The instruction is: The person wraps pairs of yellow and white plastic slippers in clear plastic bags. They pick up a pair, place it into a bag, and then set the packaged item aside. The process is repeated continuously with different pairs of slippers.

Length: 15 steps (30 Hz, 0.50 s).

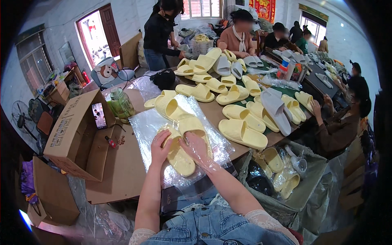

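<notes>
Just in front of me, a yellow slipper (181,160) lies with its heel end toward me, over clear plastic bags (145,130). My left hand (160,145) grips its left side near the strap, fingers curled over the edge. My right hand (195,147) presses on the inner side where this slipper meets a second yellow slipper (195,125); some of its fingertips are hidden. Shiny clear film shows at my right wrist. Beyond them, another yellow slipper (168,107) rests on the bags.
A pile of yellow slippers (241,116) and grey slippers (272,104) covers the table beyond. An open cardboard box (67,136) with a phone (99,115) stands left, beside a glass jar (121,104). A lined bin (304,188) holding slippers is right. Several people work around the tables.
</notes>
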Each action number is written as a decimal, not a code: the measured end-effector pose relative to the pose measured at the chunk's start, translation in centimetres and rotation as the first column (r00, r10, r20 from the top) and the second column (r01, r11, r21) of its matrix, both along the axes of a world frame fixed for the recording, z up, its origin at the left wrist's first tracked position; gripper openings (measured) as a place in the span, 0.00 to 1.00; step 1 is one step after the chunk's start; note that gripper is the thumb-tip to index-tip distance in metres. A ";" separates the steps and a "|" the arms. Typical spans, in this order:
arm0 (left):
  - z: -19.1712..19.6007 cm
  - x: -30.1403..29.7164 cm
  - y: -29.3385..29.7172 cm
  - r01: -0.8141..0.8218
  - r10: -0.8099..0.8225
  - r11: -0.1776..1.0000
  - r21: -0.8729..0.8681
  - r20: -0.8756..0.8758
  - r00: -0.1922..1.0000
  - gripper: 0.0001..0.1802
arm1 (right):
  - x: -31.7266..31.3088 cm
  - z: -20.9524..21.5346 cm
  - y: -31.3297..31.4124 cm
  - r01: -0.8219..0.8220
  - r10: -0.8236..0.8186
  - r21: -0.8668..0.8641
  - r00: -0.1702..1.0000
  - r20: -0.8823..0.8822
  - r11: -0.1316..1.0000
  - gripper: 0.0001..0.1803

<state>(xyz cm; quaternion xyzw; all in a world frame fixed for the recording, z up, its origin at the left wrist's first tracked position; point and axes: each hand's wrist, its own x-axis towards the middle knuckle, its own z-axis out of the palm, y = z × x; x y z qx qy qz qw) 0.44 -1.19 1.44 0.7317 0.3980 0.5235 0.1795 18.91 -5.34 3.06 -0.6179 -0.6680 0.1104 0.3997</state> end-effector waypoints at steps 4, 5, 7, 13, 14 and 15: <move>-0.4 0.0 0.2 0.006 -0.007 1.000 0.008 0.006 1.000 0.16 | 0.1 -0.5 0.3 -0.010 0.011 -0.019 0.999 0.032 1.000 0.19; -0.4 -0.1 0.3 0.003 -0.003 1.000 0.011 0.001 1.000 0.16 | 0.1 -0.7 0.4 -0.012 0.012 -0.011 1.000 0.022 1.000 0.19; -0.3 -0.1 0.2 -0.001 0.002 1.000 0.019 -0.010 1.000 0.16 | 0.1 -0.4 0.3 -0.018 0.019 -0.010 1.000 0.014 1.000 0.19; -0.1 0.0 0.1 0.004 -0.004 1.000 0.019 -0.009 1.000 0.16 | 0.3 -0.5 0.2 -0.024 0.024 -0.001 1.000 0.009 1.000 0.19; 0.0 0.0 0.1 0.009 -0.008 1.000 0.022 -0.016 1.000 0.16 | 0.3 -0.5 0.2 -0.022 0.022 0.002 1.000 0.011 1.000 0.19; -0.1 0.0 0.1 0.006 -0.006 1.000 0.023 -0.009 1.000 0.16 | 0.3 -0.5 0.2 -0.021 0.021 0.006 1.000 0.014 1.000 0.19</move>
